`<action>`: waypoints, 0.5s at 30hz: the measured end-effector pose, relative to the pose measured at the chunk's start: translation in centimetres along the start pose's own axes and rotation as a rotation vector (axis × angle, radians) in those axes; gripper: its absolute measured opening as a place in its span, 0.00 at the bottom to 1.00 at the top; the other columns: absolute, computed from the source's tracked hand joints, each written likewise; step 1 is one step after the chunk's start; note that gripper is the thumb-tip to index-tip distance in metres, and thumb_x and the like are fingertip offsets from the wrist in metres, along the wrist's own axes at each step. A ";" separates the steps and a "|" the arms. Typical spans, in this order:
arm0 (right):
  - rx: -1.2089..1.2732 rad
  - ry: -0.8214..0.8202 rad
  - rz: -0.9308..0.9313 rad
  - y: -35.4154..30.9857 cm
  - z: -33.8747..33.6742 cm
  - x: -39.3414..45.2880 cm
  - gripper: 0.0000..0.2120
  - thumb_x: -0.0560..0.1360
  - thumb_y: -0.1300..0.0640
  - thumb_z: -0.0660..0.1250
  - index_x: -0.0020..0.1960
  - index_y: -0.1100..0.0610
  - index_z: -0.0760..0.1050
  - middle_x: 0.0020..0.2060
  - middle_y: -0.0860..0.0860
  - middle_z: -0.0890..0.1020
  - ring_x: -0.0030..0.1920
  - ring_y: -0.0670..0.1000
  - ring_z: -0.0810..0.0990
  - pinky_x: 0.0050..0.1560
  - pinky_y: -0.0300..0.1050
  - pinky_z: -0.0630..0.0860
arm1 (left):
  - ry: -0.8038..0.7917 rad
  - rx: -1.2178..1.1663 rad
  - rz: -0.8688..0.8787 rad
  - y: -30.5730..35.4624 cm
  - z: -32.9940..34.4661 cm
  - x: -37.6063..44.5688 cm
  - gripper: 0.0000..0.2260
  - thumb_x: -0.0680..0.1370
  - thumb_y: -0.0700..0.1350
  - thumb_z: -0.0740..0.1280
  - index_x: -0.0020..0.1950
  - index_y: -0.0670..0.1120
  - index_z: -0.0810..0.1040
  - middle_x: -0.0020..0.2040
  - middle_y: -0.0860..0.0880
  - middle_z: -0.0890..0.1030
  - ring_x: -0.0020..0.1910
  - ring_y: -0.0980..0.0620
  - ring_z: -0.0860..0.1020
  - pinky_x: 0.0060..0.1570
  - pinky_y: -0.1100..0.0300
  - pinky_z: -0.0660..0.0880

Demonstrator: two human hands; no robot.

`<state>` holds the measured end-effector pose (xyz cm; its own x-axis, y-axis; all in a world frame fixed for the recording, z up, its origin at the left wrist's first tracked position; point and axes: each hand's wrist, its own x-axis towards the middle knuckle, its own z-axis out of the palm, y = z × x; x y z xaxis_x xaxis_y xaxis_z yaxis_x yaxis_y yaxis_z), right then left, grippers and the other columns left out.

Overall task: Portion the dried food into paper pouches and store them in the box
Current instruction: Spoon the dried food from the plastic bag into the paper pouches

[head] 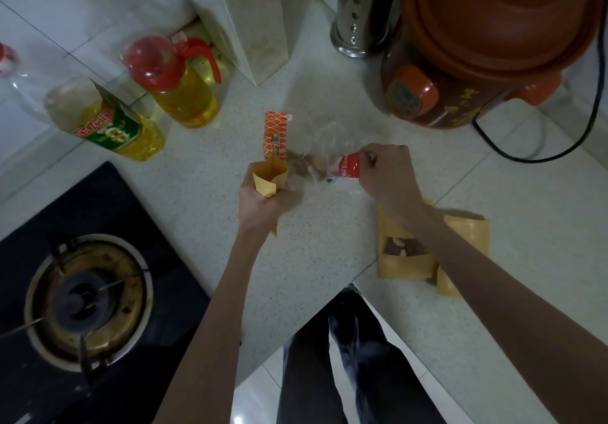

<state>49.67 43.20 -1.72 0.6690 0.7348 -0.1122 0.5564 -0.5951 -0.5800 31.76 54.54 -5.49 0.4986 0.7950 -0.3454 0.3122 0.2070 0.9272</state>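
Observation:
My left hand (263, 203) grips an open yellow paper pouch (269, 178), held upright with its mouth facing up. My right hand (390, 173) pinches the red-and-white end of a clear plastic bag of dried food (324, 160), tilted toward the pouch. Brown pieces lie inside the bag near the pouch's mouth. The bag's orange patterned header (275, 134) sticks up behind the pouch. Two more paper pouches lie flat on the counter under my right forearm: one with a window showing nuts (399, 252), another (467, 236) beside it. No box is in view.
A gas hob (85, 295) fills the lower left. Two oil bottles (108, 120) (181, 84) lie at the back left. A brown clay cooker (487, 41) with a black cord (559, 153) and a steel holder (362, 12) stand at the back right. Speckled counter (312, 242) lies between.

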 end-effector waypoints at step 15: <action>0.251 0.020 0.108 -1.8 3.5 0.3 0.19 0.70 0.68 0.61 0.24 0.55 0.62 0.19 0.45 0.62 0.23 0.46 0.61 0.35 0.38 0.61 | 0.028 0.030 -0.101 -0.7 0.8 1.7 0.14 0.62 0.41 0.69 0.45 0.51 0.77 0.33 0.60 0.81 0.33 0.63 0.79 0.30 0.71 0.73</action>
<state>47.11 45.63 -3.48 0.7288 0.6635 -0.1693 0.3435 -0.5681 -0.7478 33.03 55.32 -6.80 0.4406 0.7870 -0.4319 0.3835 0.2700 0.8832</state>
